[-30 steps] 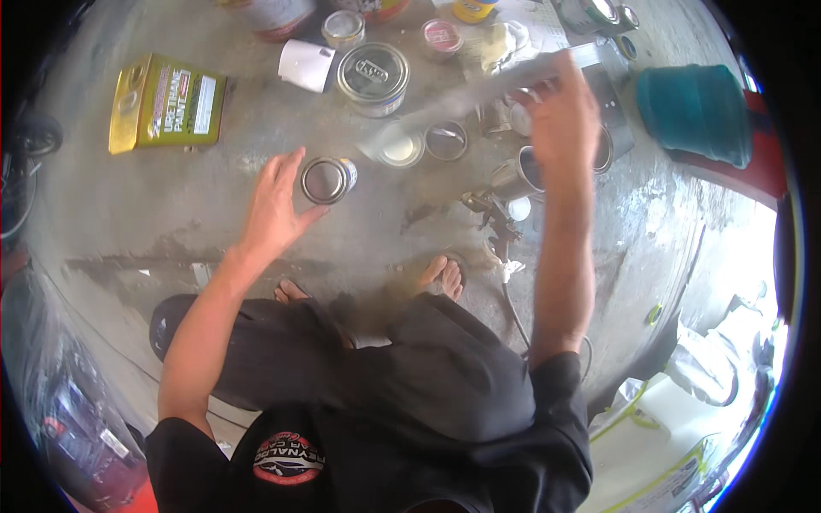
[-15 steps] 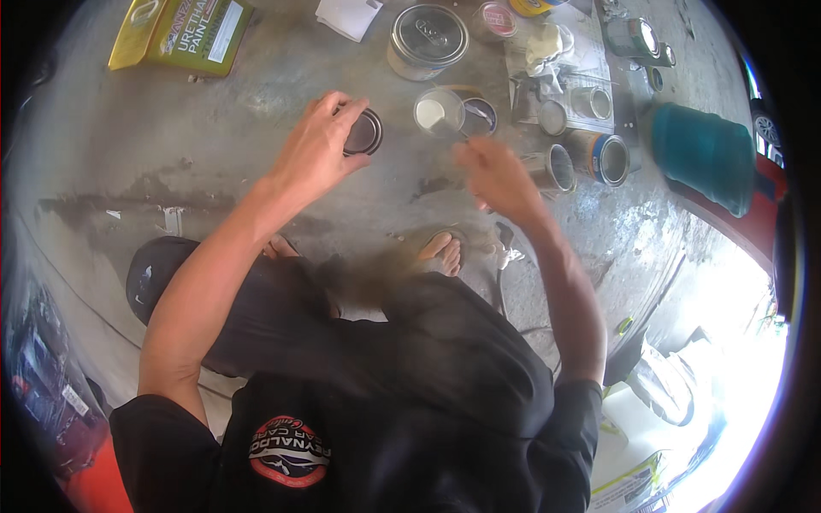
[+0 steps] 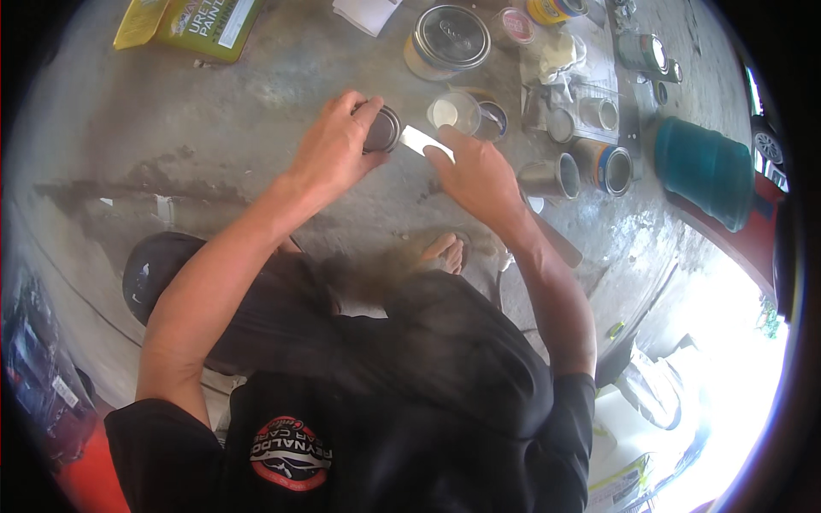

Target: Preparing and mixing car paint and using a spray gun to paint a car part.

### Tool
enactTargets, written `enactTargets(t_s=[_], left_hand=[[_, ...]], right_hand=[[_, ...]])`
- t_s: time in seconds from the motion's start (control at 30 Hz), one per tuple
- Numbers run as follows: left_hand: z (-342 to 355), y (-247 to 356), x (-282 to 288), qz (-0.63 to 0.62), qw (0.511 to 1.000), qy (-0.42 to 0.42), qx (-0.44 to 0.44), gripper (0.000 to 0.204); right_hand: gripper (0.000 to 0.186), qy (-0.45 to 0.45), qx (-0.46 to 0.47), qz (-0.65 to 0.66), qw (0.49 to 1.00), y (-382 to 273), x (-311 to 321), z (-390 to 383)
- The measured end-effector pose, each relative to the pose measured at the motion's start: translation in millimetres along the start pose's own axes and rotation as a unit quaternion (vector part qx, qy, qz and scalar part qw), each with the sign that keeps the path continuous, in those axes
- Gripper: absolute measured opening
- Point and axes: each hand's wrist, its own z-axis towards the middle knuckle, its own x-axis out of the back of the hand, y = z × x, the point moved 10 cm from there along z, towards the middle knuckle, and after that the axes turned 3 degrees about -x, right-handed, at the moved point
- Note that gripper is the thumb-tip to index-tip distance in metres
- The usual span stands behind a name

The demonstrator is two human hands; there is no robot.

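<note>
My left hand [image 3: 329,145] is wrapped round the side of a small round can [image 3: 383,130] with a dark, closed-looking top. In my right hand [image 3: 481,178] is a long flat stick [image 3: 421,142]. Its white end reaches the near right rim of the can, and its brownish other end shows beneath my right forearm. Just beyond the right hand stands a clear plastic cup [image 3: 453,111] with white liquid in it. An open tin [image 3: 493,121] sits against the cup's right side, partly hidden.
A large lidded can [image 3: 450,41] stands at the back. To the right are an empty-looking metal can [image 3: 552,177], a blue-labelled can [image 3: 605,168] and a crumpled white rag [image 3: 562,58]. A teal jug [image 3: 705,171] lies far right, a yellow-green rectangular tin [image 3: 192,26] back left.
My right hand has swung from beside the cup toward the small can, bringing the stick's white end to its rim. The left hand still holds the can; the view has shifted slightly.
</note>
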Motion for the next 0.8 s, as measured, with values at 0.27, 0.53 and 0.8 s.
enactTargets(t_s=[0.27,0.53,0.8], left_hand=[[-1.5,1.7,-5.2,0.009,1.0,-0.02,0.016,0.068],[-4.9,8.5,-1.0,0.026,0.999,0.02,0.02,0.067],[-9.9,-10.4,0.6,-0.037,0.999,0.02,0.025,0.066]], right_hand=[[0.027,-0.023,0.001,-0.098,0.995,-16.5,1.1,3.3],[0.03,0.035,0.099,-0.005,0.994,-12.5,3.3,11.5],[0.022,0.094,0.1,0.022,0.99,-29.7,62.8,30.2]])
